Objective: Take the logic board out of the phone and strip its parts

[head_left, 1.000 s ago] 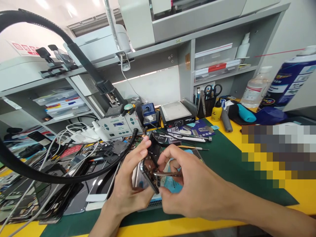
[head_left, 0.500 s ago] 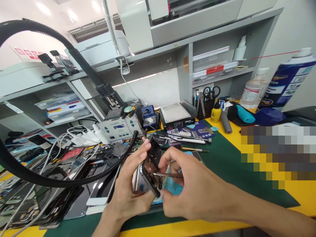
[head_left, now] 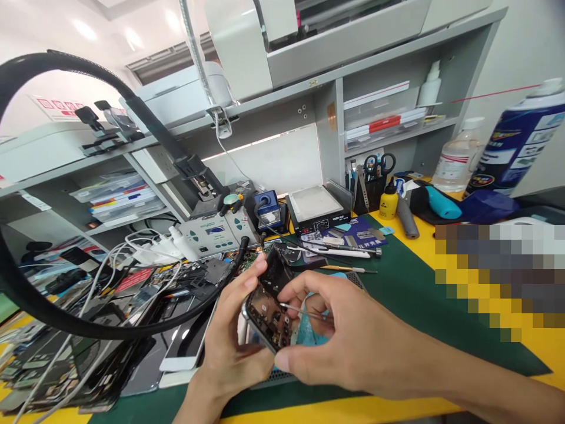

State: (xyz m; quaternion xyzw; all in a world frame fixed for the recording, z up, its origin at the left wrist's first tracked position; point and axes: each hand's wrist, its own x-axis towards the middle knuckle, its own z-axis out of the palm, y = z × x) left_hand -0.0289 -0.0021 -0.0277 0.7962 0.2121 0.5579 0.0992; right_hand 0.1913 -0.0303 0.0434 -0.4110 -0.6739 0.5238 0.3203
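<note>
Grey metal shelving (head_left: 335, 112) backs a yellow workbench (head_left: 419, 247) laid with a dark green mat (head_left: 410, 306). White cables (head_left: 145, 250) and phone parts clutter the left of the frame. Both forearms rise from the bottom edge and meet at lower centre. The left hand (head_left: 229, 347) curls around an opened dark smartphone with bare circuitry (head_left: 267, 309), held tilted above the mat, fingertips on its upper edge. The right hand (head_left: 353, 347) pinches thin metal tweezers (head_left: 304, 312), whose tips touch the phone's exposed inside.
</note>
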